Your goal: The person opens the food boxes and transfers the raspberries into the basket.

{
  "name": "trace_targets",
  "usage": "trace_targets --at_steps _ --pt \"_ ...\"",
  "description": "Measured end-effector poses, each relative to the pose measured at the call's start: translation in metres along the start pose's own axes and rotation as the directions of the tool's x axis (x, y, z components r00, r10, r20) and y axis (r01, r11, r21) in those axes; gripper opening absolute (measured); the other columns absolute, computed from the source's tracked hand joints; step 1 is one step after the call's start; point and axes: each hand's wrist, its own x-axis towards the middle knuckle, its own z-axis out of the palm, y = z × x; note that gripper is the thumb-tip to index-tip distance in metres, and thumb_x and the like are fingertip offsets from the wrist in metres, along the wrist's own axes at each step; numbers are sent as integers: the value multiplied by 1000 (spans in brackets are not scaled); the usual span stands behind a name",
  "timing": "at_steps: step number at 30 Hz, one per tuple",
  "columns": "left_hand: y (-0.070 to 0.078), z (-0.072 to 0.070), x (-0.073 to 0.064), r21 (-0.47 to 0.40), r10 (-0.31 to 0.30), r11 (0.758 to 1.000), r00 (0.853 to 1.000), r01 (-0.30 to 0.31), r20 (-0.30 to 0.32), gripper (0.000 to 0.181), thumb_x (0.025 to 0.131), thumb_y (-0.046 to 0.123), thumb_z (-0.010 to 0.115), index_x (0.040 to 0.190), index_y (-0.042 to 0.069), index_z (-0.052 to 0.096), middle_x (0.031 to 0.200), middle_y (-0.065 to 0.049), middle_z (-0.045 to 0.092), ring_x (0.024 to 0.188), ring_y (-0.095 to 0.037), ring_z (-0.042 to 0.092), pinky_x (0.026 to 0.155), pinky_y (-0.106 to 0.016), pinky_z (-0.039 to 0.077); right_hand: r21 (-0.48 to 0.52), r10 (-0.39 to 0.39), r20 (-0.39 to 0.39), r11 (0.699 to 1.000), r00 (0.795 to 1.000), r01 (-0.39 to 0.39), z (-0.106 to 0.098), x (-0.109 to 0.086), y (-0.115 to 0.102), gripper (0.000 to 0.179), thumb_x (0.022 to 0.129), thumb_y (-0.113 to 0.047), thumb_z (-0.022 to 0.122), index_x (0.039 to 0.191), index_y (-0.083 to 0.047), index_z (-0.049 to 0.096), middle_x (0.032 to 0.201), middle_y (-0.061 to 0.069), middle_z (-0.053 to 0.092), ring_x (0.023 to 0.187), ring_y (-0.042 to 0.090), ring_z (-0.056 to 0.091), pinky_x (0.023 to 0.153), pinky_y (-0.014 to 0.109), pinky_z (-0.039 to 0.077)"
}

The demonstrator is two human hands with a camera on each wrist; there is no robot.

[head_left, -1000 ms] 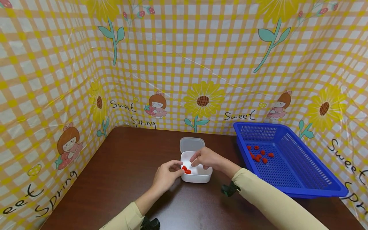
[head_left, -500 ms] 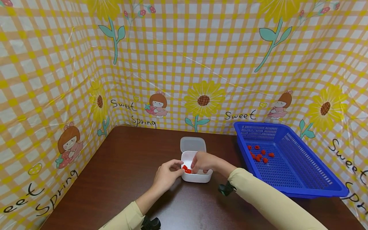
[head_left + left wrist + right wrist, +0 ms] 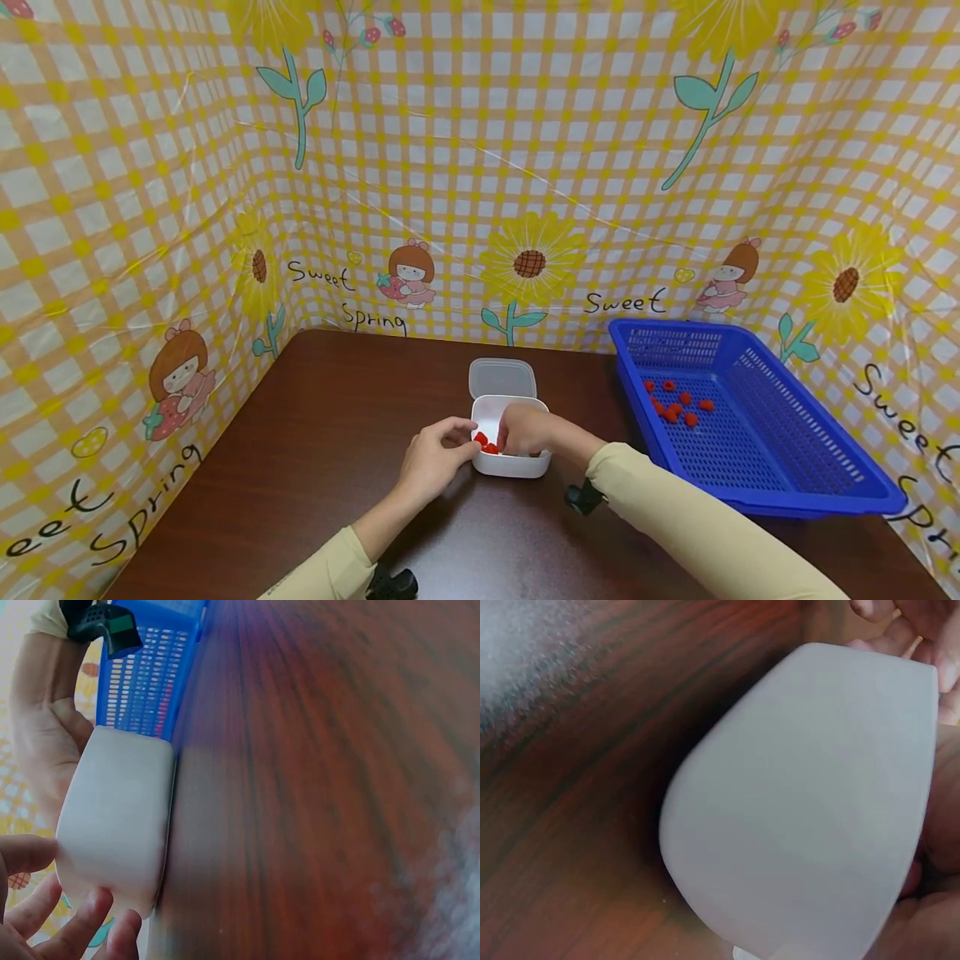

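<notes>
A white lidded box (image 3: 510, 467) stands on the brown table with its translucent lid (image 3: 502, 377) flipped back. Red raspberries (image 3: 489, 448) lie at its left end. My left hand (image 3: 437, 457) rests against the box's left end, thumb and fingertips at the rim; in the left wrist view its fingers (image 3: 79, 922) spread along the white wall. My right hand (image 3: 525, 429) reaches down inside the box, right beside the raspberries. The box wall and the back of the hand hide its fingertips, so I cannot tell whether they pinch a raspberry.
A blue perforated basket (image 3: 780, 500) stands to the right, with several raspberries (image 3: 672, 412) towards its left side. A checked cloth with sunflowers (image 3: 529, 263) hangs around the back and sides of the table (image 3: 360, 400).
My right hand has come down from above the box into it, its fingers now hidden below the rim. My left hand stays at the box's left end.
</notes>
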Motion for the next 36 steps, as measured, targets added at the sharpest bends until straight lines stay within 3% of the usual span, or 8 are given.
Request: trace_targets --at_steps 5,19,26,31,36 --pt "1 -1 0 1 0 1000 1000 0 0 27 84 27 76 110 22 75 86 9 71 81 -11 66 66 -31 47 -45 -47 -39 998 998 45 4 1 0 15 80 -3 70 67 -11 69 59 -6 51 56 10 43 48 22 30" --pt "-1 0 0 6 4 1000 1000 -4 -1 26 84 28 76 109 22 75 86 9 71 82 -10 66 65 -31 47 -44 -44 -62 998 997 41 4 1 1 13 82 -9 73 69 -11 71 61 -5 56 60 12 47 54 23 35" --pt "-2 1 1 14 7 1000 1000 -7 -3 26 84 28 76 109 22 75 87 9 72 82 -10 66 65 -31 47 54 -59 -97 996 994 64 7 6 7 2 80 -10 76 80 -8 76 64 -6 59 58 9 48 52 21 36" --pt "-1 0 0 15 8 1000 1000 -8 -6 26 84 28 76 109 22 75 88 10 72 84 -11 67 67 -32 47 92 -101 -132 989 986 113 10 8 9 4 78 -9 77 79 -4 76 63 -6 61 58 8 47 53 21 37" --pt "-1 1 1 19 10 1000 1000 -10 -1 26 84 27 76 109 21 75 87 10 71 84 -11 66 66 -32 47 209 -52 -115 975 992 76 13 9 8 6 81 -8 76 82 -2 76 60 -6 58 49 8 45 46 20 36"
